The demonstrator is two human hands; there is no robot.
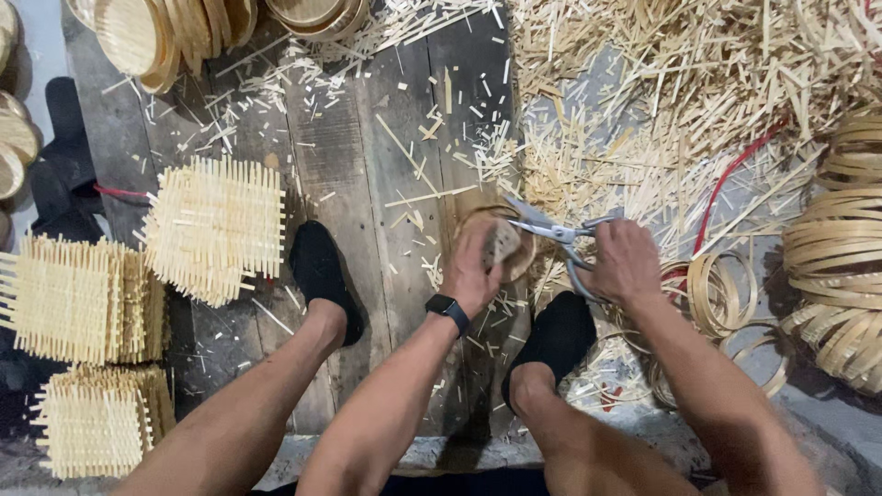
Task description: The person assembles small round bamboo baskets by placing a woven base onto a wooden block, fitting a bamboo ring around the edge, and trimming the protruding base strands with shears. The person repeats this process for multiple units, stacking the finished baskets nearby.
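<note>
My left hand (476,264) grips a small round woven bamboo basket (508,241) by its rim, holding it above the wooden floor. A dark watch sits on that wrist. My right hand (625,264) holds metal scissors (549,230), the blades pointing left and resting on the basket's top edge. Both hands work between my knees, with my feet in black socks on either side.
Stacks of square woven bamboo mats (217,228) lie at the left. Finished round baskets (156,35) are stacked at the top left. Bamboo offcuts (698,83) pile at the top right. Bamboo ring hoops (841,248) and loose rings (721,292) sit at the right. A red cord (726,179) crosses the scraps.
</note>
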